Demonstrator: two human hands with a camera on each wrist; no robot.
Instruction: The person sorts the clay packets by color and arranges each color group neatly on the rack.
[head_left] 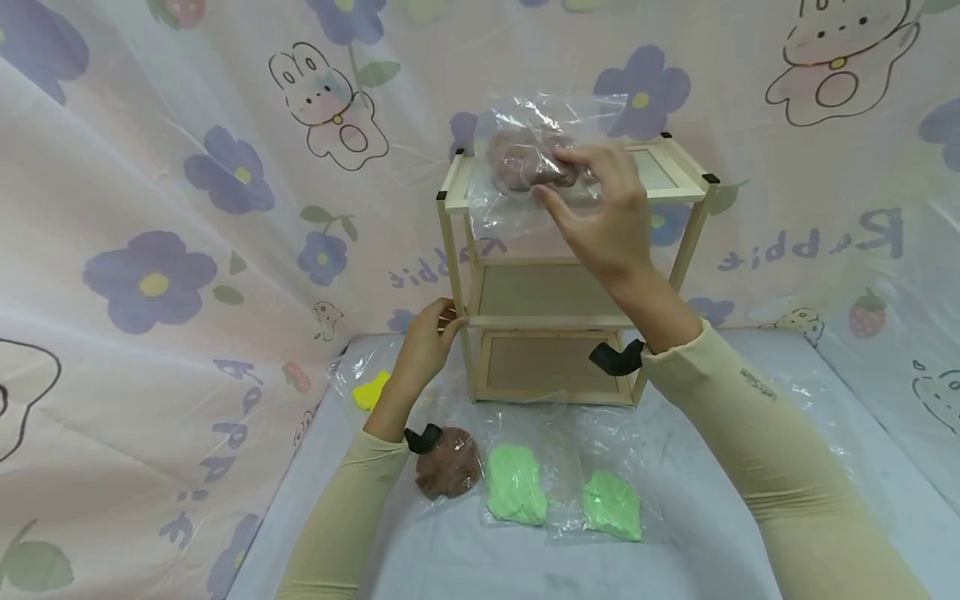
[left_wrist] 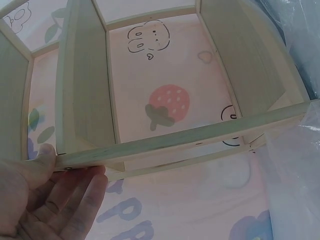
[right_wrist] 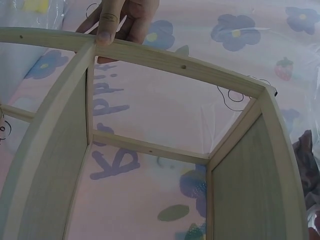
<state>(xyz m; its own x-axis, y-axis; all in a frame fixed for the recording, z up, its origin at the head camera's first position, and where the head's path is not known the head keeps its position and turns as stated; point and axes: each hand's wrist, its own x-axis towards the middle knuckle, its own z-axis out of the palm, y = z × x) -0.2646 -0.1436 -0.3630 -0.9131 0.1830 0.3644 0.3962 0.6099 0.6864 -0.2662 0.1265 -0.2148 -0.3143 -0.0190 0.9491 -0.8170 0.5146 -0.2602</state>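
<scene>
Right hand (head_left: 611, 218): thumb and fingers pinch clear bag (head_left: 495, 222) with brown lump (head_left: 519, 160); bag at left part of top shelf (head_left: 675, 195), contact with shelf cannot be told
Grip lump through bag, not loose edge alone; avoid snagging corner caps (head_left: 711, 178)
Left hand (head_left: 427, 346): thumb and fingers pinch left front post (head_left: 452, 258); brace lightly, avoid sideways push

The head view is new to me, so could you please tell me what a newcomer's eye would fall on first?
It would probably fall on the wooden rack in the middle, held at its left side by the left hand. Near the rack's top, the right hand pinches a clear bag with a brownish lump inside. Next come two bright green lumps, also bagged, on the white surface in front.
</scene>
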